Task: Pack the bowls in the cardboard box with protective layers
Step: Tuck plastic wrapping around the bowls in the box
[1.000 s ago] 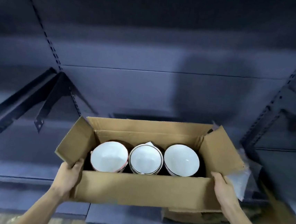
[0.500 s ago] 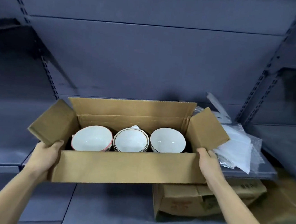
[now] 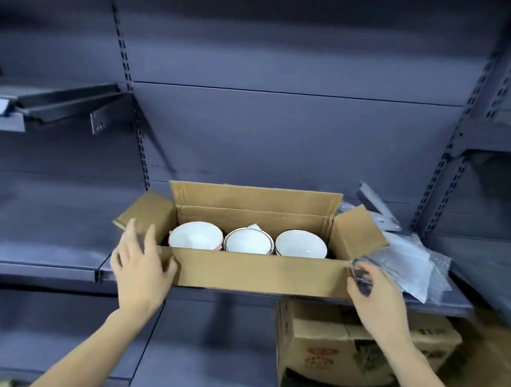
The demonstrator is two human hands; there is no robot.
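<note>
An open cardboard box [image 3: 259, 273] stands on the grey shelf [image 3: 39, 253], flaps up. Inside, in a row, are three white bowls: the left bowl [image 3: 195, 236] with a pink rim, the middle one [image 3: 248, 242] a stack of dark-rimmed bowls, and the right bowl [image 3: 300, 244]. A white sheet corner [image 3: 255, 226] pokes up behind the middle stack. My left hand [image 3: 141, 266] is at the box's front left corner with fingers spread, thumb against the front wall. My right hand [image 3: 372, 295], blurred, is at the front right corner with loose fingers.
Clear bubble-wrap sheets [image 3: 409, 264] lie on the shelf right of the box. A second, printed cardboard box [image 3: 326, 350] sits on the shelf below. A dark shelf bracket [image 3: 68, 110] juts out at the upper left. Slotted uprights frame the bay.
The box, carried in both hands before, has gone up and forward onto the shelf. Both hands have loosened from its end corners, fingers spreading.
</note>
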